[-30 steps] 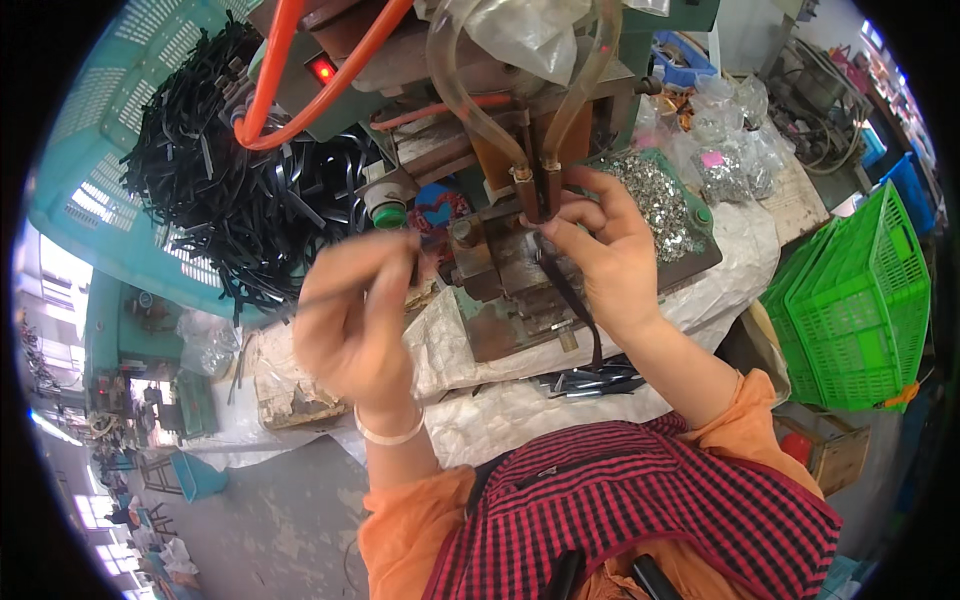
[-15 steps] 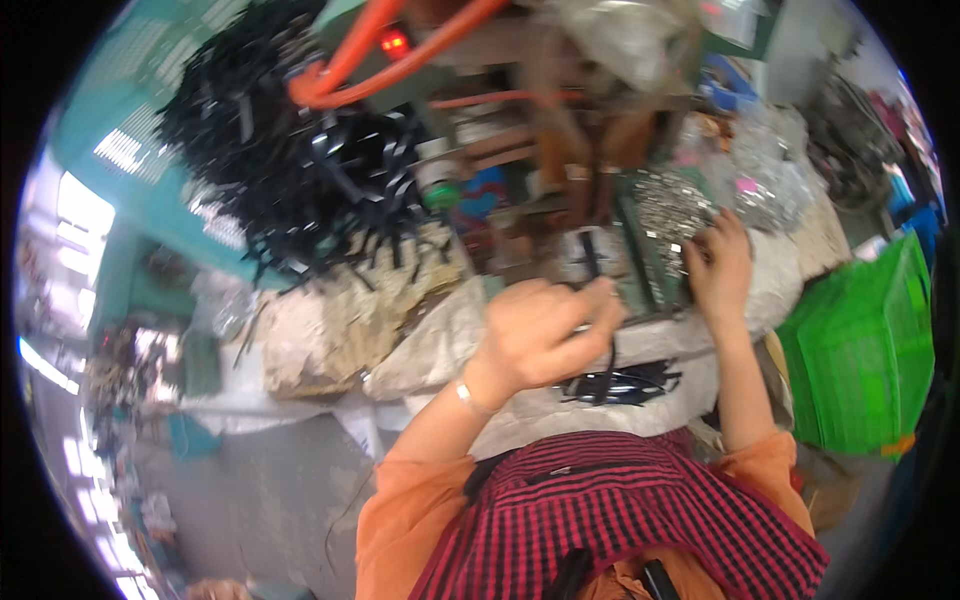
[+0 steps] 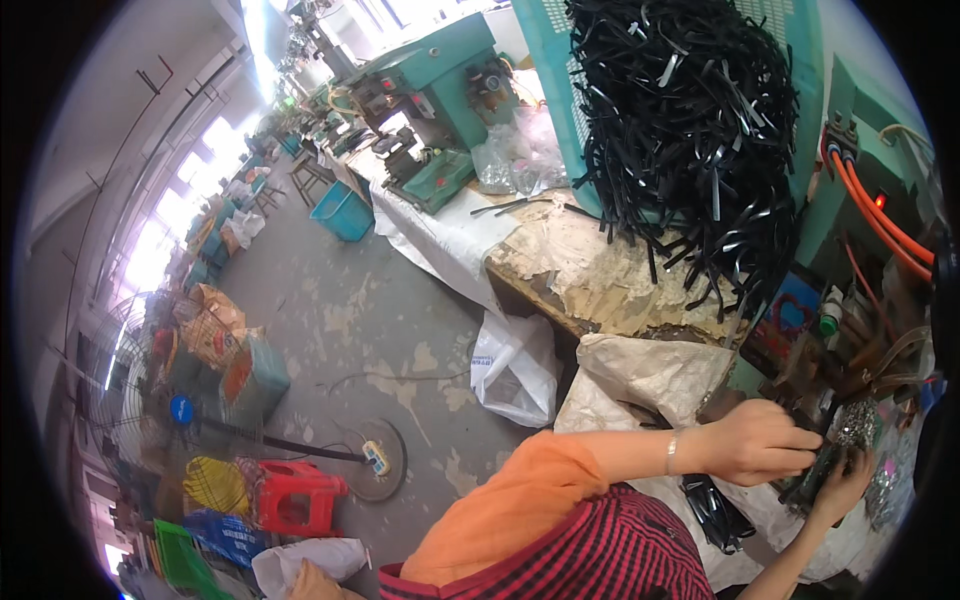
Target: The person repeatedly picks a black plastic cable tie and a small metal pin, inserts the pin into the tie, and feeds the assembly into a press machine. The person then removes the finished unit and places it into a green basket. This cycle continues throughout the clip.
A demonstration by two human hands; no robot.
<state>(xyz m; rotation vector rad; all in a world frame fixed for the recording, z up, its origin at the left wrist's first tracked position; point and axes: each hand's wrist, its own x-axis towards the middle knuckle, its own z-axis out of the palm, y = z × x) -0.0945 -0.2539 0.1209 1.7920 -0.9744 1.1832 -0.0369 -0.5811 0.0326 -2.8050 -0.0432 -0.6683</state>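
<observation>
My left hand [image 3: 765, 442], with a thin bracelet at its wrist, reaches over the bench at the right. Its fingers are pinched together; what they hold, if anything, is hidden. Just beside it my right hand [image 3: 843, 488] has its fingers bent at the edge of a pile of small shiny metal pieces [image 3: 857, 422]. Whatever is between those fingertips is too small to make out. A bundle of black strips [image 3: 716, 515] lies on the pale cloth below my left forearm.
A teal crate [image 3: 560, 90] heaped with black strips [image 3: 690, 130] stands on the bench. Orange hoses [image 3: 880, 215] belong to the machine at right. On the floor are a white bag [image 3: 515, 370], a red stool [image 3: 298, 497], a fan base [image 3: 372, 460] and a blue bin [image 3: 343, 210].
The view has swung to the left, so the floor and aisle now show and the bench work sits at the right. My left hand has come closer to my right hand by the metal pieces.
</observation>
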